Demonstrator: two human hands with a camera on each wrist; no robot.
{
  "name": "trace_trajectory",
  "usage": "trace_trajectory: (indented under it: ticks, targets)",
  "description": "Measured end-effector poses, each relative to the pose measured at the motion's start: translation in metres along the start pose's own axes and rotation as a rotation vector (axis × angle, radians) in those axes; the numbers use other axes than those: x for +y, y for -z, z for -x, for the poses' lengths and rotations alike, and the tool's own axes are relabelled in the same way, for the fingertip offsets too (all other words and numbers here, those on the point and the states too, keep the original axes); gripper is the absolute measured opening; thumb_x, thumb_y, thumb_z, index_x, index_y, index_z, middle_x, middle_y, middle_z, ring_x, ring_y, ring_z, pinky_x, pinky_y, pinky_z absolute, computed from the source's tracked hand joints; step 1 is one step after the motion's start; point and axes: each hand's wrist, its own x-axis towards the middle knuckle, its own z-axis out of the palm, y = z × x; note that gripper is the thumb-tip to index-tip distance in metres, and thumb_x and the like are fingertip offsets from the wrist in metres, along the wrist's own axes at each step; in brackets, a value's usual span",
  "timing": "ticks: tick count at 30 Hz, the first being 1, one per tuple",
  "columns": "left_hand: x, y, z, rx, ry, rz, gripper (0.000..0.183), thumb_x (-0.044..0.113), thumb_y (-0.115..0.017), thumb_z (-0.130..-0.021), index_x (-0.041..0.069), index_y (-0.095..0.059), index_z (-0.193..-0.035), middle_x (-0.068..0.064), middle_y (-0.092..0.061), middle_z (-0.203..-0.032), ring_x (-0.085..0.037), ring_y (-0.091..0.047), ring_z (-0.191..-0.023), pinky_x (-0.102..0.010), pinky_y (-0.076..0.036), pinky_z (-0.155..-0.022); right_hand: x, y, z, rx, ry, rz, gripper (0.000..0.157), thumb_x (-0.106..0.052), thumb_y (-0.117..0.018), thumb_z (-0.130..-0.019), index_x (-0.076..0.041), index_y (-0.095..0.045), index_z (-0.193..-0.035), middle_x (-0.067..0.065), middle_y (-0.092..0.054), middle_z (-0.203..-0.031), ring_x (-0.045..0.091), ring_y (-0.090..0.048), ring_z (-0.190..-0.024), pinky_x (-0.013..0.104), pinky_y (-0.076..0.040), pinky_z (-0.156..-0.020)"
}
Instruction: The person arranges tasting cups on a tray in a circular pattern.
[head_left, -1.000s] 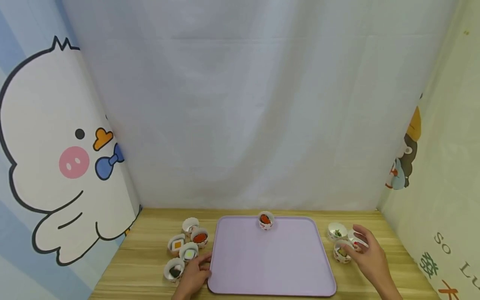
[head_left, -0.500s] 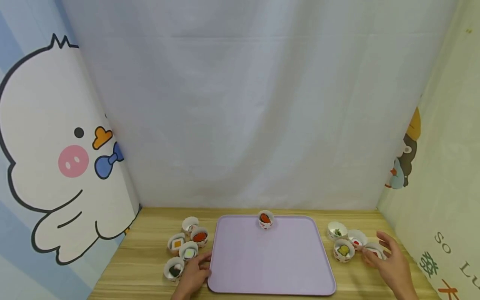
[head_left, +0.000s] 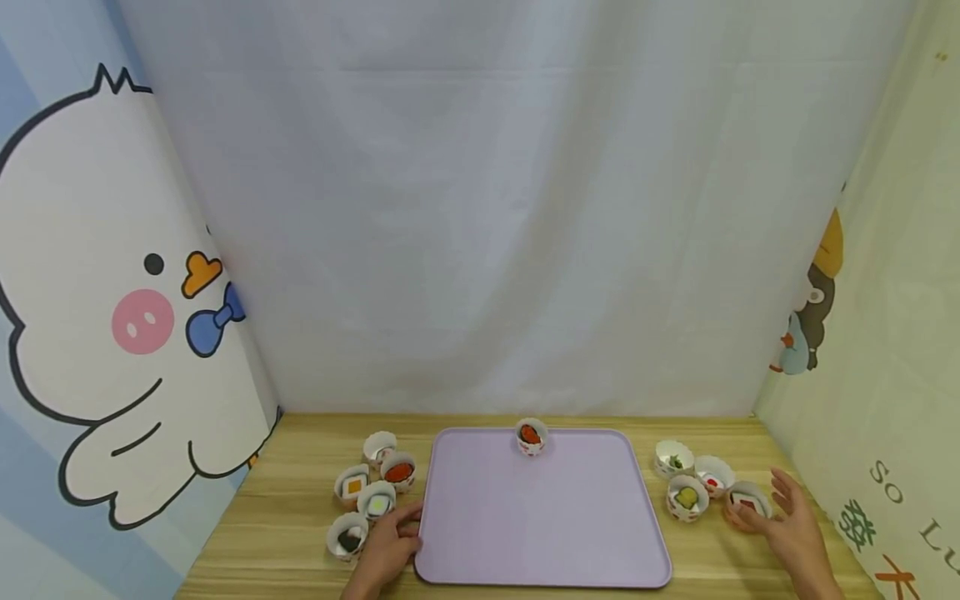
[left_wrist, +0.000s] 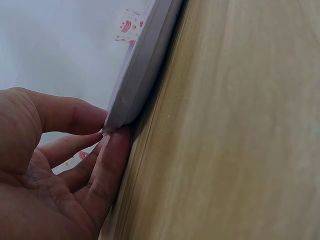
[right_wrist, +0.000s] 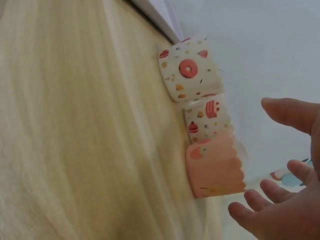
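My left hand (head_left: 385,547) pinches the left edge of the lilac tray (head_left: 543,517). In the left wrist view the thumb (left_wrist: 75,116) lies on the rim and a finger (left_wrist: 111,160) below it. My right hand (head_left: 798,533), fingers spread and holding nothing, is beside the pink scalloped paper cup (head_left: 742,521) at the right of the tray. In the right wrist view the gap between thumb (right_wrist: 290,111) and fingers faces this pink cup (right_wrist: 215,167). Three white patterned cups stand by it, including one with a yellow-green piece (head_left: 687,499) and one with a red-dotted piece (head_left: 714,477).
A cup with an orange-red piece (head_left: 531,437) stands at the tray's back edge. Left of the tray is a group of several cups, among them one with a dark piece (head_left: 348,537), close to my left hand. A white curtain (head_left: 480,233) hangs behind the wooden table (head_left: 255,533).
My right hand has moved right, from over the right-hand cups to beside the pink cup, and then drawn slightly back, uncovering it. The left hand stays at the tray edge.
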Motion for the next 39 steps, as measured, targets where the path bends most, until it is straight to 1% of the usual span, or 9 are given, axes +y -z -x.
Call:
trace_trajectory:
  ticks: [5,9,12,17,21,27,30,33,39]
  targets:
    - [0.0,0.001,0.001,0.005,-0.009,-0.002,0.063,-0.007,-0.061,-0.072,-0.008,-0.053,-0.135,-0.022,-0.062,-0.122,-0.018,-0.062,-0.09,-0.032,-0.056,-0.065,0.01,0.001,-0.009,-0.039,-0.042,-0.024,0.104,-0.015,-0.07,-0.089,-0.002,0.009,-0.156,0.029,0.005,-0.162,0.05,-0.009,-0.147,0.06,-0.021,-0.116]
    - [0.0,0.001,0.001,0.0,-0.016,-0.002,0.063,-0.008,-0.06,-0.072,-0.008,-0.053,-0.135,-0.023,-0.062,-0.121,-0.019,-0.061,-0.09,-0.033,-0.056,-0.065,0.019,0.0,-0.013,-0.045,-0.063,-0.015,0.105,-0.02,-0.072,-0.088,-0.002,0.007,-0.156,0.029,-0.001,-0.162,0.047,-0.016,-0.147,0.02,-0.042,-0.101]
    - [0.001,0.001,0.001,-0.001,-0.015,-0.005,0.064,-0.007,-0.06,-0.072,-0.008,-0.053,-0.135,-0.023,-0.062,-0.121,-0.018,-0.061,-0.09,-0.032,-0.056,-0.065,0.025,-0.001,-0.016,-0.043,-0.053,0.004,0.106,-0.024,-0.074,-0.087,-0.001,0.004,-0.156,0.031,-0.008,-0.161,0.044,-0.022,-0.143,0.002,-0.031,-0.073]
    - [0.001,0.0,0.001,0.001,-0.012,-0.007,0.063,-0.007,-0.06,-0.072,-0.007,-0.053,-0.135,-0.023,-0.062,-0.122,-0.017,-0.061,-0.09,-0.032,-0.056,-0.064,0.03,-0.003,-0.018,-0.037,-0.051,0.022,0.105,-0.025,-0.075,-0.086,-0.001,-0.001,-0.156,0.029,-0.014,-0.159,0.013,-0.045,-0.119,0.003,-0.033,-0.073]
    - [0.001,-0.001,0.001,0.002,-0.014,-0.006,0.063,-0.007,-0.06,-0.072,-0.007,-0.054,-0.135,-0.023,-0.062,-0.121,-0.018,-0.061,-0.09,-0.033,-0.056,-0.065,0.031,-0.005,-0.019,-0.024,-0.057,0.027,0.102,-0.023,-0.076,-0.085,0.001,-0.006,-0.156,0.029,-0.021,-0.157,-0.017,-0.036,-0.089,0.005,-0.036,-0.073]
    - [0.001,-0.001,0.001,0.006,-0.013,-0.006,0.062,-0.007,-0.061,-0.072,-0.007,-0.054,-0.134,-0.022,-0.062,-0.121,-0.018,-0.061,-0.089,-0.033,-0.056,-0.065,0.031,-0.004,-0.021,-0.034,-0.051,0.079,0.101,-0.025,-0.076,-0.084,0.004,-0.01,-0.154,0.031,-0.028,-0.152,-0.018,-0.036,-0.085,0.006,-0.036,-0.072]
    - [0.002,-0.002,0.001,0.001,-0.017,-0.002,0.062,-0.007,-0.061,-0.072,-0.007,-0.054,-0.134,-0.022,-0.062,-0.12,-0.018,-0.061,-0.089,-0.033,-0.056,-0.065,0.035,-0.004,-0.02,-0.014,-0.014,0.073,0.095,-0.022,-0.078,-0.083,0.005,-0.018,-0.151,0.012,-0.052,-0.133,-0.018,-0.039,-0.085,0.006,-0.038,-0.073]
    - [0.001,-0.002,0.001,-0.004,-0.013,0.002,0.062,-0.008,-0.061,-0.073,-0.007,-0.054,-0.135,-0.022,-0.062,-0.12,-0.018,-0.061,-0.089,-0.033,-0.056,-0.065,0.039,-0.006,-0.019,0.022,0.0,0.073,0.088,-0.02,-0.079,-0.082,0.006,-0.025,-0.147,0.009,-0.055,-0.125,-0.016,-0.041,-0.085,0.007,-0.038,-0.073]
    - [0.001,-0.001,-0.001,0.012,0.003,-0.022,0.061,-0.008,-0.062,-0.073,-0.006,-0.055,-0.133,-0.021,-0.063,-0.12,-0.018,-0.061,-0.09,-0.033,-0.056,-0.065,0.036,-0.009,-0.018,0.071,-0.054,0.085,0.089,-0.03,-0.08,-0.081,0.004,-0.029,-0.146,0.028,-0.045,-0.14,-0.014,-0.042,-0.08,0.01,-0.04,-0.07]
